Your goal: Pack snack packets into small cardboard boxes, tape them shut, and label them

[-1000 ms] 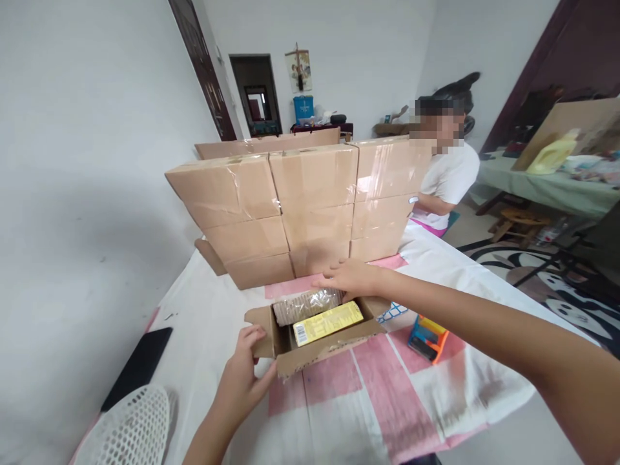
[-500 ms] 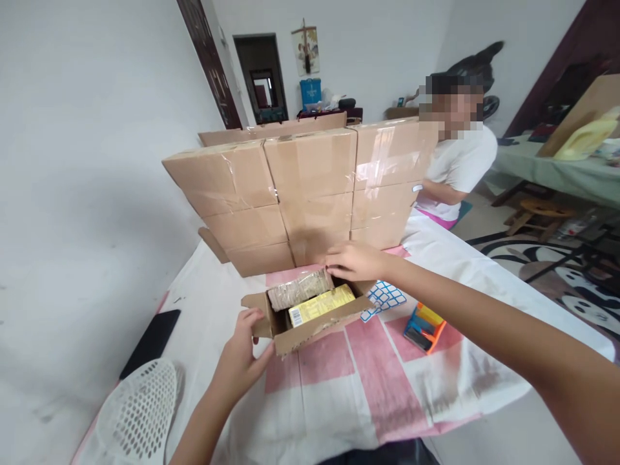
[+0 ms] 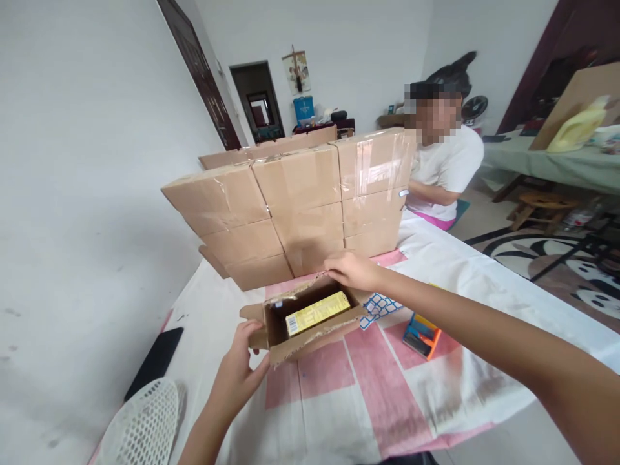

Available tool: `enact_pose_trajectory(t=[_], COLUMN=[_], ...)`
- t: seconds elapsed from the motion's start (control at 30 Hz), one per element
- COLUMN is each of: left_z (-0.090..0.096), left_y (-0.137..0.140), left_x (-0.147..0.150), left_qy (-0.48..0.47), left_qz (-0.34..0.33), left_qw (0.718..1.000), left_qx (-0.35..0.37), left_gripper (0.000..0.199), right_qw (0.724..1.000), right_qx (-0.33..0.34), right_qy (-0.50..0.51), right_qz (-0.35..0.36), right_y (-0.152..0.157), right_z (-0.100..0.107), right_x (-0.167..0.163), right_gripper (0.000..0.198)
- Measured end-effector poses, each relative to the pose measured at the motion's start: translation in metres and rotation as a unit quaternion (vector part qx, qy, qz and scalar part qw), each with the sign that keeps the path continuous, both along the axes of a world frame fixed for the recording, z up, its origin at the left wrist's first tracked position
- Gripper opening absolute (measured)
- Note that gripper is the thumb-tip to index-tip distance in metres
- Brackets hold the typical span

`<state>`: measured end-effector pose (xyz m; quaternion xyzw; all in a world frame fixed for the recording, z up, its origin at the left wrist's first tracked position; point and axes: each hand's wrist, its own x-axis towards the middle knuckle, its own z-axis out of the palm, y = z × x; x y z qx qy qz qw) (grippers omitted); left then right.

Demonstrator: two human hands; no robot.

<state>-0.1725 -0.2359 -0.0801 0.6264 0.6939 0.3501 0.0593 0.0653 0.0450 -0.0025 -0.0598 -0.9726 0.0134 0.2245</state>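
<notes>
Lifted since half a second ago: torn-edged far flap [image 3: 299,290] of a brown carton [image 3: 310,341], with the shiny ribbed strip now out of sight. Open-topped on the pink-and-white tablecloth [image 3: 339,413], with a yellow box [image 3: 317,312] inside. Gripped by left hand [image 3: 243,352], thumb and fingers apart across near corner and side flap [image 3: 256,315]; pinched at the far flap's right end by right hand [image 3: 351,269], fingers together.

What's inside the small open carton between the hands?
A yellow box with a barcode at its left end, lying inside the open carton. The carton floor beneath the yellow box is covered, so anything under it can't be seen.
</notes>
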Motion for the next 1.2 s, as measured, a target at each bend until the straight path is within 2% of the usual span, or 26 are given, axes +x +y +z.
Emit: enact_pose_trajectory(t=[0.07, 0.13, 0.2, 0.27, 0.4, 0.47, 0.53, 0.63, 0.7, 0.77, 0.83, 0.9, 0.97, 1.07, 1.2], left_z=[-0.003, -0.005, -0.008, -0.010, -0.014, -0.014, -0.011, -0.008, -0.008, -0.008, -0.005, 0.001, 0.009, 0.018, 0.018], left_y=[-0.001, 0.000, 0.002, 0.004, 0.011, 0.014, 0.018, 0.025, 0.028, 0.029, 0.030, 0.032, 0.036, 0.046, 0.058], left_x=[-0.002, -0.003, -0.003, -0.003, -0.001, 0.001, 0.002, 0.003, 0.002, 0.000, -0.001, 0.000, 0.003, 0.005, 0.005], left_qy=[-0.005, 0.001, 0.025, 0.060, 0.076, 0.082, 0.128, 0.222, 0.232, 0.202, 0.164, 0.137, 0.111, 0.065, -0.005], left_qz=[-0.001, -0.002, -0.009, -0.021, -0.062, -0.083, -0.100, -0.126, -0.130, -0.119, -0.111, -0.120, -0.128, -0.120, -0.107], left_qw=[1.000, 1.000, 0.998, 0.993, 0.986, 0.984, 0.981, 0.966, 0.964, 0.971, 0.979, 0.982, 0.985, 0.991, 0.994], left_qx=[0.009, 0.028, 0.062, 0.101, 0.136, 0.131, 0.101, 0.039, 0.029, 0.044, 0.055, 0.046, 0.025, -0.005, -0.011], left_gripper=[0.047, 0.053, 0.063, 0.071, 0.075, 0.075, 0.073, 0.066, 0.061, 0.055, 0.052, 0.058, 0.069, 0.074, 0.070], right_qw=[0.998, 0.996, 0.996, 0.993, 0.956, 0.933, 0.918, 0.904, 0.895, 0.872, 0.831, 0.787, 0.763, 0.770, 0.823], right_qx=[-0.056, -0.071, -0.073, -0.107, -0.273, -0.336, -0.375, -0.410, -0.426, -0.450, -0.494, -0.542, -0.563, -0.538, -0.491], right_qy=[0.008, 0.005, 0.014, 0.042, 0.092, 0.097, 0.094, 0.079, 0.094, 0.152, 0.227, 0.277, 0.307, 0.336, 0.278], right_qz=[0.016, 0.048, 0.052, 0.022, -0.060, -0.082, -0.091, -0.092, -0.099, -0.115, -0.120, -0.100, -0.077, -0.070, -0.058], right_y=[0.002, 0.001, -0.001, -0.005, -0.006, -0.003, 0.002, 0.008, 0.011, 0.010, 0.005, -0.006, -0.022, -0.049, -0.072], right_z=[-0.001, -0.003, -0.006, -0.010, -0.015, -0.015, -0.014, -0.013, -0.012, -0.012, -0.014, -0.018, -0.025, -0.040, -0.058], right_x=[0.005, 0.012, 0.018, 0.022, 0.019, 0.012, 0.005, -0.005, -0.007, -0.004, 0.005, 0.016, 0.028, 0.041, 0.045], right_gripper=[0.015, 0.016, 0.019, 0.020, 0.018, 0.018, 0.020, 0.023, 0.018, 0.015, 0.024, 0.031, 0.033, 0.029, 0.036])
